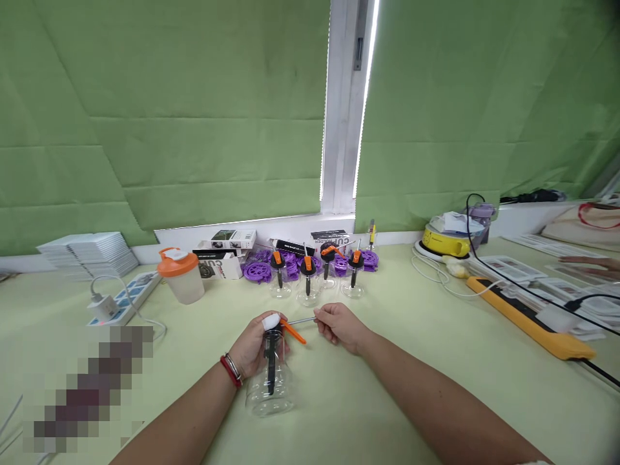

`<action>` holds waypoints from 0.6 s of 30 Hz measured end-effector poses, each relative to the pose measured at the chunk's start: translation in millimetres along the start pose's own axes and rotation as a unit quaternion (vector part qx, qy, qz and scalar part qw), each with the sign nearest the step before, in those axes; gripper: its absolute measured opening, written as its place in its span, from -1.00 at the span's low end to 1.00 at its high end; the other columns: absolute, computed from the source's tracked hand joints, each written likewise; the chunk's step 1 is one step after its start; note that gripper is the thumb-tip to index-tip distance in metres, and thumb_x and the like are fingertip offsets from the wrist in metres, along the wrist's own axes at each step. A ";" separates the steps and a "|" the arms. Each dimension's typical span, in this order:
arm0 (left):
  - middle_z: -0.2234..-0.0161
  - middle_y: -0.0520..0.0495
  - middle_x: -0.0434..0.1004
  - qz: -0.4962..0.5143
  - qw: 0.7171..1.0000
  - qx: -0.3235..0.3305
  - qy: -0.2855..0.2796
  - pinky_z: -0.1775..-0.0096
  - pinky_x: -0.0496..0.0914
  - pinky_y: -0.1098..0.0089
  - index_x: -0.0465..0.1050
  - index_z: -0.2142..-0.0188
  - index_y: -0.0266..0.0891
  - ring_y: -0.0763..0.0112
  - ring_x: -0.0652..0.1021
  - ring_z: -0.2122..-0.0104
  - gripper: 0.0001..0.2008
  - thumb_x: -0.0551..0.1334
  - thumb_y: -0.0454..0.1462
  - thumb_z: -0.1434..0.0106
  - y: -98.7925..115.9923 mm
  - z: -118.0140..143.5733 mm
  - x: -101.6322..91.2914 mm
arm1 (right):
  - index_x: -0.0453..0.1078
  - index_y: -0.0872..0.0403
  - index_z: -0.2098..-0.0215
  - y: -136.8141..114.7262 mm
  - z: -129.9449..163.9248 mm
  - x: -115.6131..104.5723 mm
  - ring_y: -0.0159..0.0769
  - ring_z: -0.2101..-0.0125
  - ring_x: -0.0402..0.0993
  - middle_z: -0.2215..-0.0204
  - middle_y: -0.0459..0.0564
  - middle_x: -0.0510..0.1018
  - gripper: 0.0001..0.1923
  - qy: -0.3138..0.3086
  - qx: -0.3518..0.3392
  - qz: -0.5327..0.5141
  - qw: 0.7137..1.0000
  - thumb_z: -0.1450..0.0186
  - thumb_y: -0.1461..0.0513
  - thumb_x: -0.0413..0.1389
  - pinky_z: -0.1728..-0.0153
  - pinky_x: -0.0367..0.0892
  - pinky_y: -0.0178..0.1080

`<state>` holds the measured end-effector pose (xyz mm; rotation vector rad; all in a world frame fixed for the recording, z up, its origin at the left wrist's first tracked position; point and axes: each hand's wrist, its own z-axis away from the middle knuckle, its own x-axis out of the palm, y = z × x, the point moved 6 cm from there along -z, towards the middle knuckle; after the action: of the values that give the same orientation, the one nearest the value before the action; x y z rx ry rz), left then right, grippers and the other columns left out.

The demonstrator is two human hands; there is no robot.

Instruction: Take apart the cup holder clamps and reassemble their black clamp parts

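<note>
Left hand (254, 349): fingers wrapped around the neck of a clear bottle (270, 387) with a black pump and orange trigger, a white wrap on one fingertip.
Right hand (341, 326): fingers pinched shut on a thin metal tube (301, 320) that reaches to the pump head.
Bottle's place: upright on the pale green counter (397, 387), near the wearer.
At 12 o'clock: four finished bottles (314, 278) in a row.
At 10 o'clock: an orange-lidded shaker (181, 274).
</note>
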<state>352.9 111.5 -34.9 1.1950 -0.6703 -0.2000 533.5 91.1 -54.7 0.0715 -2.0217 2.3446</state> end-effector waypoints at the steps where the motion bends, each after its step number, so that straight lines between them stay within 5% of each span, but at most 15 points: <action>1: 0.61 0.06 0.37 0.000 1.000 0.000 0.001 0.64 0.34 0.39 0.34 0.30 -0.23 0.33 0.49 0.67 -0.77 0.23 -0.13 -0.12 -0.1 -0.2 -0.1 | 0.32 0.13 0.47 -1.3 0.2 0.2 -0.55 0.75 0.18 0.68 -0.17 0.37 -0.66 -0.004 -0.010 -0.008 1.000 -0.07 0.02 0.20 0.77 0.05 -0.43; 5: 0.60 0.06 0.38 0.002 1.000 -0.003 -0.003 0.66 0.34 0.38 0.33 0.29 -0.22 0.30 0.49 0.66 -0.76 0.22 -0.12 -0.13 -1.2 -1.1 -0.9 | 0.34 0.13 0.37 -5.5 0.9 2.4 -0.49 0.63 0.30 0.60 -0.16 0.41 -0.64 -0.024 -0.043 -0.065 0.997 0.04 0.12 0.30 0.62 0.26 -0.38; 12: 0.61 0.06 0.38 0.002 1.000 -0.010 0.007 0.64 0.34 0.38 0.34 0.29 -0.23 0.31 0.49 0.66 -0.74 0.23 -0.12 -0.11 -1.2 -1.9 -3.0 | 0.34 0.11 0.45 -7.2 -2.8 -7.3 -0.46 0.65 0.23 0.65 -0.19 0.34 -0.79 0.047 -0.078 0.005 0.996 -0.04 0.14 0.20 0.60 0.22 -0.34; 15: 0.61 0.05 0.38 0.016 1.000 -0.006 0.020 0.64 0.33 0.40 0.34 0.29 -0.24 0.32 0.49 0.66 -0.75 0.23 -0.12 -0.11 -0.6 -2.0 -5.0 | 0.40 0.09 0.45 -15.3 -0.9 -11.8 -0.40 0.57 0.30 0.60 -0.14 0.40 -0.93 0.067 -0.130 0.160 0.976 -0.09 0.24 0.12 0.46 0.25 -0.29; 18: 0.57 0.05 0.41 0.042 0.997 0.021 0.055 0.61 0.36 0.39 0.35 0.28 -0.23 0.35 0.50 0.64 -0.76 0.23 -0.14 -0.12 4.3 -1.5 -8.6 | 0.48 0.06 0.47 -22.0 2.5 -2.3 -0.31 0.40 0.40 0.44 -0.05 0.51 -0.87 0.040 -0.187 0.356 0.915 -0.11 0.32 0.08 0.31 0.25 -0.26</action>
<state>346.2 118.5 -34.5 1.2074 -0.6291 -0.0499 537.3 91.8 -32.8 -0.9029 -2.7369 2.1270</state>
